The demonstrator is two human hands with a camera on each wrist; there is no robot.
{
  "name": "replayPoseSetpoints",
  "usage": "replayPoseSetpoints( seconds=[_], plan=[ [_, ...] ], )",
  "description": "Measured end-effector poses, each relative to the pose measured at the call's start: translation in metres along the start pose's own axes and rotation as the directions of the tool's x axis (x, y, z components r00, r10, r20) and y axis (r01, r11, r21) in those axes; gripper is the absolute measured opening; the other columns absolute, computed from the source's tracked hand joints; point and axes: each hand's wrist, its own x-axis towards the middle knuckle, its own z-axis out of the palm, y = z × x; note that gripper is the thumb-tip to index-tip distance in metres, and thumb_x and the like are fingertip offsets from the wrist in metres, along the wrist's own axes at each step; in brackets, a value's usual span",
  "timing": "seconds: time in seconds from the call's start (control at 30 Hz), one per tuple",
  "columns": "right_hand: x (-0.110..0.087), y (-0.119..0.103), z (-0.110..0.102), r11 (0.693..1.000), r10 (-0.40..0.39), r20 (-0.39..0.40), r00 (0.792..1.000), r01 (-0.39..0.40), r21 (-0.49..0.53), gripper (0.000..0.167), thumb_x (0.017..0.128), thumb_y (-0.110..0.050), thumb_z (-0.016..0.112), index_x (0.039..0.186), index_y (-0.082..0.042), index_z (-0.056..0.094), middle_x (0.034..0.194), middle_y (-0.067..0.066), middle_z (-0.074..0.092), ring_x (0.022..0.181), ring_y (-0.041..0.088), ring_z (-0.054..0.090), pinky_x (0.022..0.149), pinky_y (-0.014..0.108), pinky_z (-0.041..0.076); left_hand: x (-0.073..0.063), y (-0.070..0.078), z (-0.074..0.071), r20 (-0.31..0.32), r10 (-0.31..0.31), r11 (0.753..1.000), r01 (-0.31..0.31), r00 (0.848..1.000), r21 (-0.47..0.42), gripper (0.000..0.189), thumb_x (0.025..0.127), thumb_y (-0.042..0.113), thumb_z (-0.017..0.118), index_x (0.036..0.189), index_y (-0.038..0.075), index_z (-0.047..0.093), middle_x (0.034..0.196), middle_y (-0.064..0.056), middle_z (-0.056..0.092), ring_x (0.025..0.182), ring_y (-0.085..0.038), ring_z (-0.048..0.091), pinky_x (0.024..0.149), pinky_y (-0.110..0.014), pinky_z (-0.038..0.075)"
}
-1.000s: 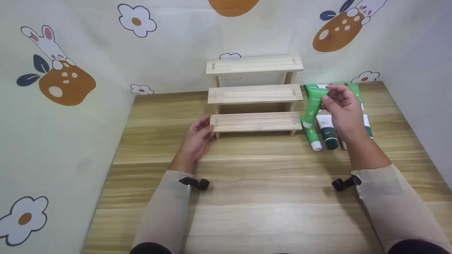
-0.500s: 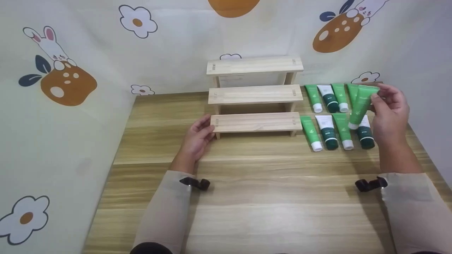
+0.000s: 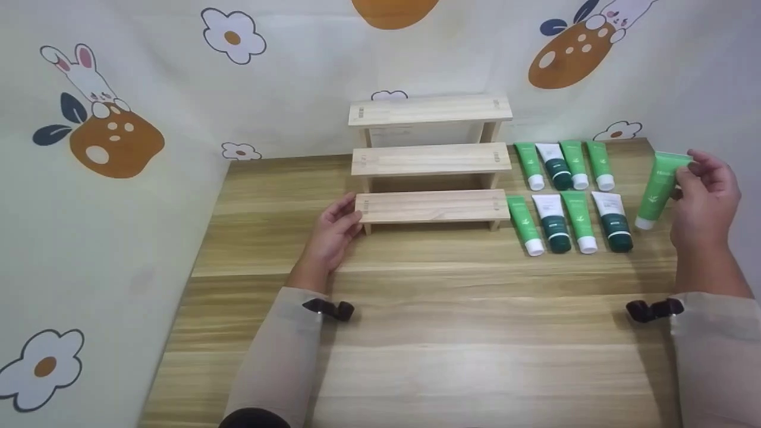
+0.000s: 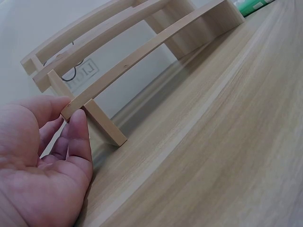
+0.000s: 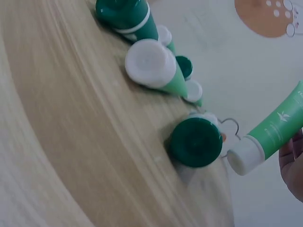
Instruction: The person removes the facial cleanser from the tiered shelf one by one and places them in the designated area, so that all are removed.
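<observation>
My left hand point(image 3: 330, 233) pinches the front left corner of the lowest step of a wooden three-tier display stand point(image 3: 431, 206). Close up in the left wrist view, thumb and fingertips point(image 4: 79, 124) meet at that corner of the stand point(image 4: 156, 42). Out at the far right, my right hand point(image 3: 707, 199) pinches a green squeeze tube point(image 3: 659, 187) by its flat crimped end, white cap hanging down. The right wrist view shows this tube point(image 5: 279, 123) raised off the table, with only part of the hand point(image 5: 293, 170) visible.
Two rows of squeeze tubes lie right of the stand, some green point(image 3: 576, 221), some white and dark green point(image 3: 612, 223). A patterned cloth point(image 3: 297, 89) hangs behind and to the left. Wood-grain table point(image 3: 452, 333) extends in front; a pale wall point(image 3: 707, 77) borders the right.
My right hand has carried the green tube rightward, from beside the stand, over the lying tubes, to past their right end. My left hand has stayed at the stand's corner.
</observation>
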Motion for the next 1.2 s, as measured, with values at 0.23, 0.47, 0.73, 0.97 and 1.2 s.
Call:
replayPoseSetpoints(
  seconds=[0.23, 0.47, 0.73, 0.97, 1.2],
  plan=[
    [0.013, 0.015, -0.011, 0.99, 0.138, 0.055, 0.989, -0.138, -0.007, 0.034, 0.107, -0.018, 0.064, 0.141, -0.022, 0.063, 0.121, -0.01, 0.051, 0.113, 0.008, 0.053, 0.082, 0.015, 0.053, 0.0, 0.0, 0.001, -0.014, 0.001, 1.0, -0.001, 1.0, -0.006, 0.056, 0.101, -0.004, 0.065, 0.155, 0.007, 0.052, 0.137, -0.002, 0.059, 0.105, -0.01, 0.062, 0.084, -0.018, 0.057],
    [0.024, 0.028, -0.019, 0.983, 0.183, 0.081, 0.98, -0.182, -0.024, 0.04, 0.105, -0.013, 0.067, 0.143, -0.025, 0.062, 0.124, -0.012, 0.053, 0.111, 0.007, 0.054, 0.079, 0.013, 0.055, 0.0, 0.0, 0.001, -0.028, -0.003, 1.0, 0.003, 1.0, 0.01, 0.056, 0.102, -0.002, 0.066, 0.155, 0.008, 0.053, 0.137, -0.002, 0.059, 0.106, -0.01, 0.062, 0.084, -0.019, 0.057],
    [0.029, 0.034, -0.02, 0.957, 0.285, 0.093, 0.954, -0.277, -0.09, 0.055, 0.101, -0.014, 0.073, 0.15, -0.033, 0.054, 0.139, -0.018, 0.06, 0.137, 0.003, 0.048, 0.128, 0.021, 0.036, 0.001, 0.0, 0.001, -0.02, 0.002, 1.0, -0.002, 1.0, 0.001, 0.057, 0.101, -0.004, 0.065, 0.156, 0.007, 0.052, 0.139, -0.003, 0.058, 0.105, -0.01, 0.062, 0.083, -0.019, 0.057],
    [0.038, 0.042, -0.015, 0.939, 0.301, 0.072, 0.951, -0.282, -0.198, 0.058, 0.1, -0.011, 0.075, 0.15, -0.032, 0.054, 0.128, -0.019, 0.065, 0.121, 0.0, 0.055, 0.1, 0.01, 0.048, -0.002, 0.001, -0.001, 0.013, -0.005, 0.999, 0.004, 1.0, 0.039, 0.056, 0.104, 0.002, 0.064, 0.158, 0.009, 0.049, 0.144, -0.002, 0.053, 0.107, -0.01, 0.058, 0.087, -0.018, 0.056],
    [0.044, 0.042, -0.01, 0.89, 0.343, 0.06, 0.938, -0.304, -0.339, 0.062, 0.105, -0.019, 0.069, 0.159, -0.035, 0.045, 0.13, -0.025, 0.059, 0.134, 0.002, 0.048, 0.122, 0.02, 0.037, -0.001, 0.0, 0.0, 0.005, 0.001, 1.0, -0.002, 1.0, 0.027, 0.056, 0.103, 0.0, 0.064, 0.157, 0.008, 0.049, 0.145, -0.004, 0.053, 0.109, -0.01, 0.059, 0.087, -0.019, 0.056]
  ],
)
